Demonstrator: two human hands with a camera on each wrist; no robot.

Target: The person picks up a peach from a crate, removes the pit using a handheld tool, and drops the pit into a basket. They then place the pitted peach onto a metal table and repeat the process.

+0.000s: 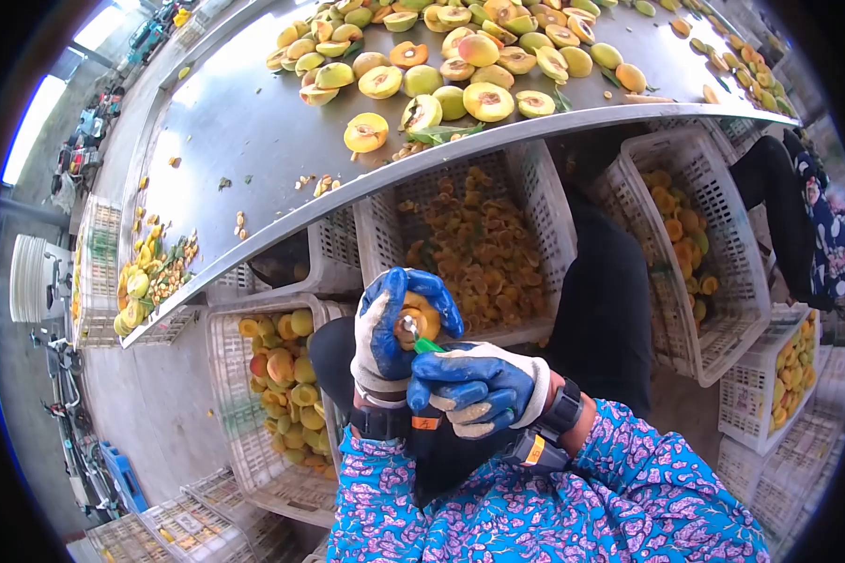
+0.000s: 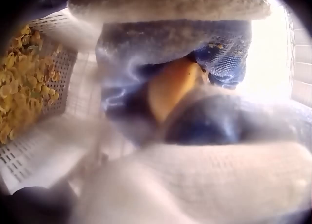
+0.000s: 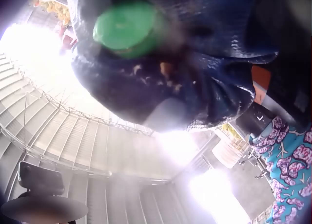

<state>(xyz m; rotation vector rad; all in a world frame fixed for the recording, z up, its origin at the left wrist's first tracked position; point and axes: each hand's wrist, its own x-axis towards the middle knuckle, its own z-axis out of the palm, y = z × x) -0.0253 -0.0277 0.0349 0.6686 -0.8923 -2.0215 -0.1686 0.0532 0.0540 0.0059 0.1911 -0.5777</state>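
Observation:
My left hand (image 1: 383, 328), in a blue-coated white glove, holds a cut yellow peach (image 1: 427, 311) with its cut face and brown centre turned up. Gloved the same way, my right hand (image 1: 486, 387) grips a small tool by its green handle (image 1: 428, 346); a bit of metal shows at the peach's centre. Seen from the left wrist, the orange flesh of the peach (image 2: 170, 87) lies between blue fingers. In the right wrist view the rounded green handle end (image 3: 124, 29) sticks out of the fist. Both hands are close together above my lap.
Ahead stands a metal table (image 1: 253, 141) with a raised edge, bearing many halved peaches (image 1: 486, 101). Under its edge, a crate (image 1: 559, 216) contains peach scraps. To the left a crate (image 1: 225, 375) holds peaches, and another crate (image 1: 662, 281) stands to the right beside a person's dark-clothed leg (image 1: 770, 178).

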